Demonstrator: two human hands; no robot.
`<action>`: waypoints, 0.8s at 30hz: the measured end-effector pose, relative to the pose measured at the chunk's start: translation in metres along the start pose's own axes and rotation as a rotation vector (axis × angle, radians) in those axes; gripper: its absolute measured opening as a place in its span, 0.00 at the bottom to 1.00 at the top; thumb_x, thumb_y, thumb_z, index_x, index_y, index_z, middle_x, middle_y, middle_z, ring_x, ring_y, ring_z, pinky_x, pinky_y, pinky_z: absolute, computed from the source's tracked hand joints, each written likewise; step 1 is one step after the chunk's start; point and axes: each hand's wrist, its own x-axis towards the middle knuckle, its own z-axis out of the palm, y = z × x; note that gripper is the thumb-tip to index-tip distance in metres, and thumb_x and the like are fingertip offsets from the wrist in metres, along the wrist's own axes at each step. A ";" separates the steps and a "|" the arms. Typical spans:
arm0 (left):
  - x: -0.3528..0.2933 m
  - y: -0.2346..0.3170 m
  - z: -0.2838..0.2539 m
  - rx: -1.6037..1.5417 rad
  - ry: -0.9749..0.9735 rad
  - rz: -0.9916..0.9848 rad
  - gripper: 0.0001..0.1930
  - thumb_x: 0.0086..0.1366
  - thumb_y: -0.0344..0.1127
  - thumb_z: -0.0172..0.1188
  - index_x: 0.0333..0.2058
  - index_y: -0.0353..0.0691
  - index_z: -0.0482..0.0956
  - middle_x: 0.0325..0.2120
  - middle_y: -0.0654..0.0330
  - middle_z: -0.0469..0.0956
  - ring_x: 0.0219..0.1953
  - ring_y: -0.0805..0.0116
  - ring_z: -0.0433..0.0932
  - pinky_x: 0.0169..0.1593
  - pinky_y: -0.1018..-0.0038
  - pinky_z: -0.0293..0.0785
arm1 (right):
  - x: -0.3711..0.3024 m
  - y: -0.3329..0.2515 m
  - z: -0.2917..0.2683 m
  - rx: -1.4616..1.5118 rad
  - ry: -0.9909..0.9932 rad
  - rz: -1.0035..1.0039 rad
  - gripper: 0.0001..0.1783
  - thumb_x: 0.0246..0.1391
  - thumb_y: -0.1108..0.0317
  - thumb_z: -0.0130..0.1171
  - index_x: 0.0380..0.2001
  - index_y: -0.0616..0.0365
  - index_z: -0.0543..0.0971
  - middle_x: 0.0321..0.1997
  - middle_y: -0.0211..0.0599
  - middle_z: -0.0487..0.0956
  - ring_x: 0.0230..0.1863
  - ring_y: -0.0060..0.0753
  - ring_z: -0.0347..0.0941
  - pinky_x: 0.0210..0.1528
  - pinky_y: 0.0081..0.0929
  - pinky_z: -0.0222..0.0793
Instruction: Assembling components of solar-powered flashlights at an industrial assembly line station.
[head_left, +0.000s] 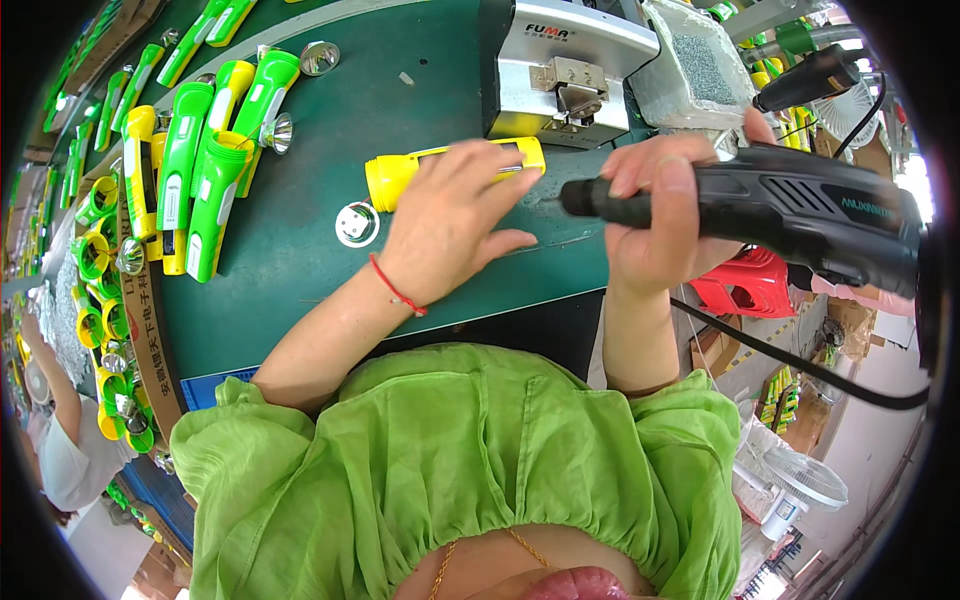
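Observation:
A yellow flashlight body (388, 184) lies across the green worktop, its wide end to the left. Over its middle is my left hand (450, 215), fingers stretched across it and thumb held apart; it hides part of the body, and I cannot tell how firmly it touches. My right hand (660, 205) is wrapped round a black electric screwdriver (800, 205), tilted nearly level with its nose to the left. The bit points toward the worktop just below the flashlight's narrow end. Beside the wide end sits a small round white piece with a silver rim (358, 224).
A silver metal machine (555, 75) stands behind the flashlight, with a clear-walled tub of small screws (705, 70) to its right. Green and yellow flashlight bodies (185, 150) and silver reflectors (277, 133) crowd the left. A black cord (800, 365) hangs at right.

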 end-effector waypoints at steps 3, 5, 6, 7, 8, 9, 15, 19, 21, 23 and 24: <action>-0.002 -0.020 -0.019 0.142 0.014 -0.024 0.28 0.44 0.41 0.75 0.46 0.45 0.79 0.50 0.59 0.76 0.51 0.55 0.74 0.50 0.65 0.70 | 0.011 0.013 -0.016 -0.196 -0.003 -0.125 0.38 0.50 0.80 0.58 0.60 0.74 0.49 0.24 0.40 0.76 0.21 0.28 0.73 0.29 0.25 0.75; -0.014 -0.036 -0.030 0.142 -0.013 -0.103 0.29 0.43 0.40 0.76 0.46 0.44 0.80 0.49 0.58 0.77 0.51 0.55 0.74 0.53 0.63 0.69 | 0.012 0.022 -0.013 -0.250 -0.025 -0.108 0.37 0.50 0.80 0.55 0.60 0.72 0.50 0.22 0.41 0.75 0.19 0.29 0.72 0.28 0.29 0.75; -0.020 -0.041 -0.033 0.123 -0.031 -0.149 0.29 0.42 0.39 0.76 0.47 0.44 0.80 0.50 0.58 0.77 0.51 0.55 0.74 0.53 0.62 0.69 | 0.012 0.024 -0.011 -0.311 -0.048 -0.094 0.35 0.50 0.79 0.52 0.61 0.69 0.52 0.20 0.43 0.74 0.17 0.30 0.70 0.27 0.32 0.75; -0.024 -0.044 -0.036 0.121 -0.033 -0.149 0.29 0.42 0.39 0.76 0.47 0.44 0.80 0.50 0.58 0.77 0.51 0.55 0.74 0.53 0.62 0.69 | 0.012 0.027 -0.009 -0.316 -0.036 -0.091 0.35 0.50 0.79 0.52 0.60 0.70 0.52 0.20 0.42 0.74 0.17 0.30 0.69 0.27 0.31 0.75; -0.028 -0.046 -0.038 0.130 -0.036 -0.176 0.29 0.42 0.39 0.76 0.47 0.44 0.80 0.50 0.58 0.77 0.51 0.55 0.74 0.53 0.63 0.69 | 0.011 0.030 -0.011 -0.319 -0.036 -0.090 0.35 0.50 0.79 0.52 0.60 0.70 0.52 0.20 0.42 0.74 0.17 0.30 0.69 0.27 0.31 0.75; -0.031 -0.047 -0.040 0.142 -0.037 -0.206 0.29 0.42 0.38 0.77 0.47 0.44 0.80 0.50 0.57 0.76 0.51 0.55 0.75 0.54 0.63 0.69 | 0.009 0.034 -0.013 -0.328 -0.047 -0.097 0.35 0.50 0.79 0.53 0.60 0.70 0.52 0.20 0.42 0.74 0.17 0.30 0.70 0.27 0.30 0.75; -0.041 -0.051 -0.045 0.092 -0.083 -0.266 0.30 0.42 0.35 0.76 0.47 0.43 0.80 0.50 0.57 0.77 0.50 0.55 0.76 0.52 0.64 0.72 | -0.005 0.043 -0.014 -0.334 -0.074 -0.011 0.35 0.52 0.78 0.56 0.60 0.68 0.53 0.22 0.42 0.74 0.19 0.29 0.70 0.27 0.31 0.75; -0.040 -0.056 -0.048 0.070 -0.106 -0.267 0.30 0.42 0.34 0.76 0.48 0.43 0.79 0.50 0.56 0.76 0.50 0.55 0.76 0.52 0.64 0.72 | -0.012 0.056 -0.022 -0.324 -0.084 -0.043 0.32 0.49 0.82 0.59 0.55 0.69 0.56 0.26 0.39 0.76 0.22 0.24 0.70 0.27 0.21 0.70; -0.042 -0.057 -0.048 0.050 -0.120 -0.279 0.30 0.42 0.32 0.76 0.48 0.42 0.79 0.50 0.56 0.76 0.50 0.55 0.76 0.53 0.65 0.72 | -0.014 0.060 -0.025 -0.319 -0.085 -0.076 0.31 0.47 0.84 0.60 0.52 0.70 0.58 0.27 0.37 0.76 0.23 0.21 0.71 0.28 0.17 0.67; -0.042 -0.057 -0.050 0.041 -0.126 -0.288 0.30 0.42 0.32 0.76 0.48 0.42 0.79 0.50 0.56 0.76 0.50 0.54 0.76 0.52 0.65 0.73 | -0.015 0.059 -0.027 -0.338 -0.143 -0.035 0.32 0.47 0.84 0.61 0.53 0.69 0.57 0.28 0.37 0.76 0.26 0.21 0.70 0.31 0.16 0.66; -0.041 -0.057 -0.051 0.030 -0.136 -0.293 0.30 0.41 0.31 0.76 0.48 0.41 0.79 0.49 0.55 0.76 0.50 0.54 0.76 0.52 0.64 0.73 | -0.013 0.056 -0.025 -0.340 -0.144 -0.037 0.32 0.47 0.84 0.61 0.53 0.69 0.57 0.28 0.37 0.76 0.26 0.21 0.70 0.31 0.16 0.66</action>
